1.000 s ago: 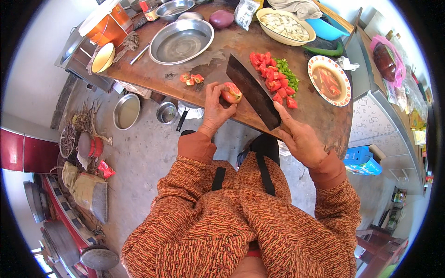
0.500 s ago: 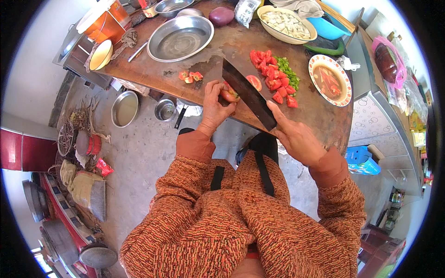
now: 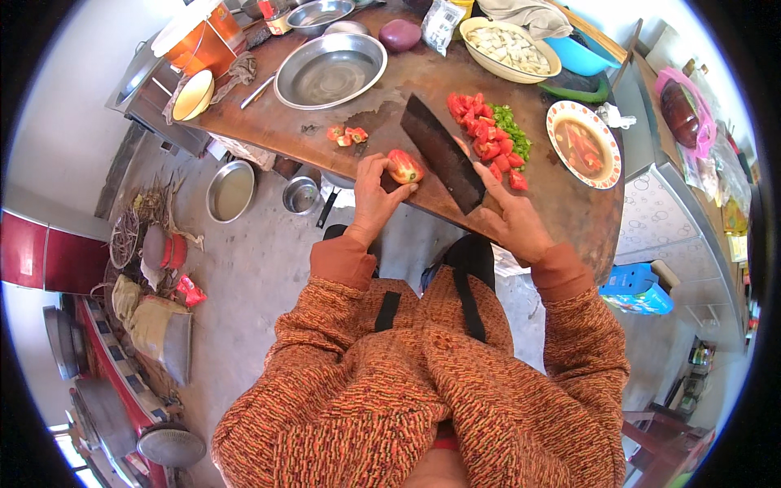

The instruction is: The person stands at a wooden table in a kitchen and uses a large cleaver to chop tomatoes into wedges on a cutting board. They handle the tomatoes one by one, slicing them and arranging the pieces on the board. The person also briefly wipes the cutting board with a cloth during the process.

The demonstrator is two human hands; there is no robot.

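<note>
At the table's near edge, my left hand (image 3: 374,197) grips a piece of tomato (image 3: 405,167), fingers and thumb around its left and near sides. My right hand (image 3: 514,220) is closed around the handle end of a dark, broad cleaver (image 3: 439,150). The blade slants just right of the tomato, with a small gap between them. Behind the blade a cut tomato piece (image 3: 463,145) is mostly hidden. Red tomato chunks (image 3: 490,140) lie in a pile to the right, alongside chopped green pepper (image 3: 514,132). Several small tomato end pieces (image 3: 346,136) sit to the left.
A metal basin (image 3: 332,75), a purple round vegetable (image 3: 399,35) and a bowl of pale cubes (image 3: 508,51) stand farther back on the wooden table (image 3: 268,140). A patterned-rim plate (image 3: 608,148) holds reddish liquid at right. On the floor sits a metal bowl (image 3: 230,192).
The cleaver has moved off the tomato to its right, and my right hand has come slightly nearer the pile. The tomato is turned, showing more of its red surface. The whole view has shifted slightly.
</note>
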